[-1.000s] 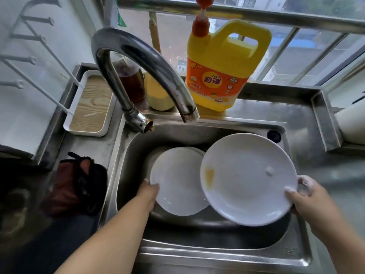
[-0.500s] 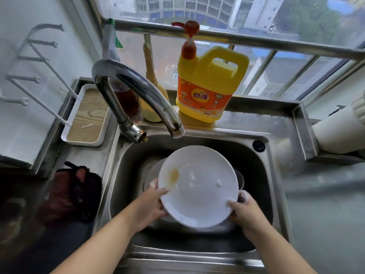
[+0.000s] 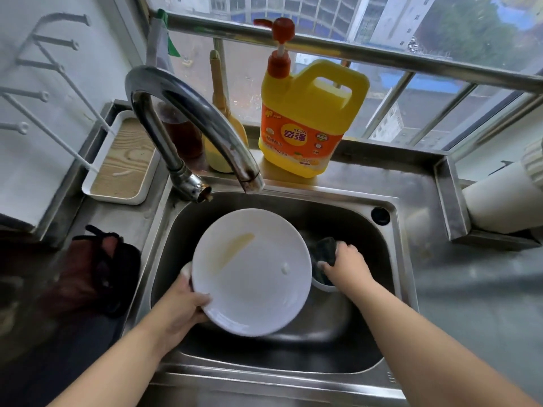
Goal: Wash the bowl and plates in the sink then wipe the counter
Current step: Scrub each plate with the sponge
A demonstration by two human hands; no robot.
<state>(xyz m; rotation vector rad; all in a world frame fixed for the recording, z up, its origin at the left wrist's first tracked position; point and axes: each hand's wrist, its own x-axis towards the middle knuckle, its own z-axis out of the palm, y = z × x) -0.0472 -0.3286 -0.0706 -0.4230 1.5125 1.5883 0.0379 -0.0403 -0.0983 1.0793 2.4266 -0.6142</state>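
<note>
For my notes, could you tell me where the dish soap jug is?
The yellow dish soap jug stands on the ledge behind the sink, right of the faucet.

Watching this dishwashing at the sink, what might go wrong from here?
The left hand alone holds the white plate by its rim, tilted over the sink; if wet, it could slip and chip against the steel. The right hand grips a dark sponge at a bowl that is partly hidden behind the plate, so the two dishes might knock together. The yellowish smear on the plate may take more than one wipe.
</note>
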